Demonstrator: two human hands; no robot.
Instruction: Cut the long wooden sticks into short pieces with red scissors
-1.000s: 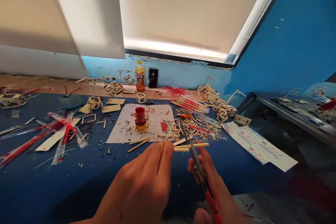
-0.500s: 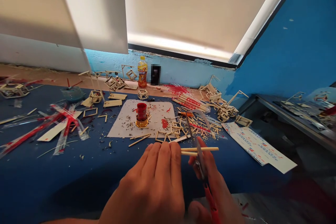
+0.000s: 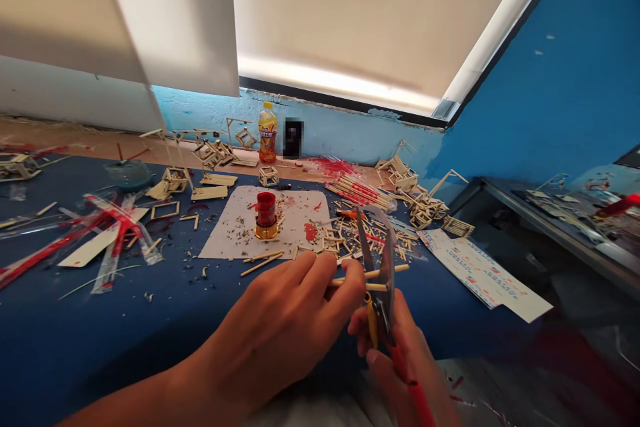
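Observation:
My left hand point(image 3: 285, 327) pinches two thin wooden sticks point(image 3: 373, 278) that point to the right. My right hand point(image 3: 400, 360) grips red-handled scissors point(image 3: 380, 267) upright, their blades parted around the sticks close to my left fingertips. Both hands hover above the near edge of the blue table point(image 3: 100, 347). Behind them lies a white paper sheet point(image 3: 295, 213) with a small red and gold pot point(image 3: 265, 215) on it and red stains.
Cut stick pieces point(image 3: 370, 233) litter the table beyond my hands. Small stick frames point(image 3: 420, 203) pile up at the back right, a drink bottle point(image 3: 267, 132) stands by the wall. Red-and-clear wrappers point(image 3: 110, 233) lie left. A printed paper strip point(image 3: 485, 273) lies right.
The scissors swung from lying flat to upright and opened over the sticks. My left hand turned and shifted its pinch closer to the blades.

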